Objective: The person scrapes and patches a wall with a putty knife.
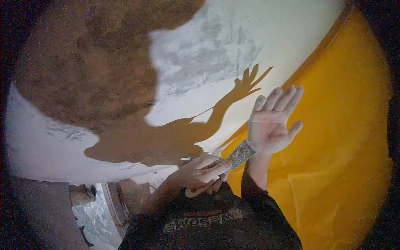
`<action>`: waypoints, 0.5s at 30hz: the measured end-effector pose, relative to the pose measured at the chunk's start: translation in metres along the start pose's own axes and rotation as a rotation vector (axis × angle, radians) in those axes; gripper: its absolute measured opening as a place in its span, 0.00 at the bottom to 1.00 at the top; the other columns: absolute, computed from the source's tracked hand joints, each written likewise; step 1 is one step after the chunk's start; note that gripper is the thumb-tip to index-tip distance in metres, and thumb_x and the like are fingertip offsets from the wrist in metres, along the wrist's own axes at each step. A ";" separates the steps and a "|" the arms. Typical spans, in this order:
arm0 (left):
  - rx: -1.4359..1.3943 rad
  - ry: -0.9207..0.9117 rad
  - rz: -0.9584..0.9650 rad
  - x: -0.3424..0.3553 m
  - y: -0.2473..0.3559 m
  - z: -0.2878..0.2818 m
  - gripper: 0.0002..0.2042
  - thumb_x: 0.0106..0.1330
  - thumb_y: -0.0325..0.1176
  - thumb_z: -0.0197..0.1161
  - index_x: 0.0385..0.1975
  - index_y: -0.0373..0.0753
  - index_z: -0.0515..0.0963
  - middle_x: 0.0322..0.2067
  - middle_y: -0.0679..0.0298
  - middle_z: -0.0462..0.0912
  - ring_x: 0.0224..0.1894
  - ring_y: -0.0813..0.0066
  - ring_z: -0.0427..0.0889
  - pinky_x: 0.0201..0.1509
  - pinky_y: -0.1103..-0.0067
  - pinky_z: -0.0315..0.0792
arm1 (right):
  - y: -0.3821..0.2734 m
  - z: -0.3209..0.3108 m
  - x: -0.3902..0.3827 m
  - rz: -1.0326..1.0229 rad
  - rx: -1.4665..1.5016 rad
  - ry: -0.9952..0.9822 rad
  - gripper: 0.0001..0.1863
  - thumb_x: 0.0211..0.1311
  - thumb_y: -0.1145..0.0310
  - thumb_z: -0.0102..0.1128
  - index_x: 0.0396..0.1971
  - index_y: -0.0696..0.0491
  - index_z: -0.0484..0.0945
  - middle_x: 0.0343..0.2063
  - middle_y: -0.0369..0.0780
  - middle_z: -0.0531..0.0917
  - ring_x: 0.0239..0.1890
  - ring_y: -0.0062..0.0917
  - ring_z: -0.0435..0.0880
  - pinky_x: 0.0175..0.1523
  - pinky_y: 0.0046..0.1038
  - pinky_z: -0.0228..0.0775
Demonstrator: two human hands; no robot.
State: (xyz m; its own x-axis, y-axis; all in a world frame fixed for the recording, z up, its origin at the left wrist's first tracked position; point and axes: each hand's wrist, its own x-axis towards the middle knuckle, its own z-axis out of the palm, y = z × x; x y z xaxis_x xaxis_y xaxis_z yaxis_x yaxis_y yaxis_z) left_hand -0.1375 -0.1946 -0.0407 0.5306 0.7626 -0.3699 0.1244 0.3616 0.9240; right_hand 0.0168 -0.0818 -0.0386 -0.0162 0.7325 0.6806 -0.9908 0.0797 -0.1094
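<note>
My left hand (203, 171) is closed around a putty knife, its thumb pressed along the lower part of the blade. The flat grey blade (242, 156) is crusted with dried material and points up and to the right. Its end lies at my right wrist; I cannot tell whether it touches the skin. My right hand (271, 129) is raised with the palm showing and the fingers stretched out, holding nothing. Pale dust or plaster coats its palm and fingers. The putty knife's handle is mostly hidden in my left hand.
A white surface (183, 71) with grey smeared patches spreads ahead, crossed by my large shadow. At right a yellow-orange surface (333, 137) meets it along a brown edge (318, 54). At lower left lies a pale, stained area (98, 218) beside a dark curved edge.
</note>
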 end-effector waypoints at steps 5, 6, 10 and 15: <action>-0.088 -0.045 -0.053 0.002 0.006 0.007 0.18 0.67 0.47 0.47 0.22 0.40 0.71 0.13 0.67 0.71 0.12 0.82 0.67 0.16 0.82 0.61 | -0.006 0.011 0.004 -0.127 -0.104 -0.056 0.37 0.58 0.37 0.38 0.65 0.34 0.44 0.58 0.38 0.66 0.55 0.37 0.67 0.58 0.42 0.56; -0.130 -0.043 -0.050 0.002 0.007 0.009 0.19 0.67 0.47 0.47 0.21 0.40 0.71 0.13 0.67 0.71 0.12 0.82 0.68 0.17 0.83 0.61 | -0.008 0.013 0.005 -0.159 -0.175 -0.103 0.37 0.58 0.35 0.35 0.65 0.34 0.42 0.57 0.38 0.67 0.54 0.38 0.68 0.58 0.43 0.56; -0.058 -0.036 -0.118 0.004 0.006 0.011 0.19 0.67 0.47 0.46 0.19 0.40 0.71 0.16 0.66 0.72 0.15 0.82 0.70 0.19 0.84 0.61 | -0.013 0.023 0.007 -0.157 -0.315 -0.273 0.35 0.60 0.42 0.41 0.65 0.34 0.45 0.57 0.34 0.68 0.56 0.36 0.67 0.61 0.43 0.51; -0.019 -0.069 0.152 0.013 -0.006 0.014 0.22 0.70 0.46 0.41 0.17 0.38 0.69 0.09 0.66 0.70 0.08 0.81 0.67 0.12 0.84 0.62 | -0.015 0.030 0.005 -0.178 -0.334 -0.317 0.36 0.58 0.35 0.27 0.65 0.32 0.39 0.52 0.38 0.73 0.53 0.39 0.70 0.58 0.45 0.51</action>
State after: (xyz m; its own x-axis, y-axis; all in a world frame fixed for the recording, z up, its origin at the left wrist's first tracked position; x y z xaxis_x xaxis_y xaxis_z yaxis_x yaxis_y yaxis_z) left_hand -0.1197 -0.1944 -0.0493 0.5987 0.7707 -0.2181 0.0227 0.2559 0.9664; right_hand 0.0273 -0.0991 -0.0120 0.0583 0.4501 0.8911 -0.8857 0.4352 -0.1619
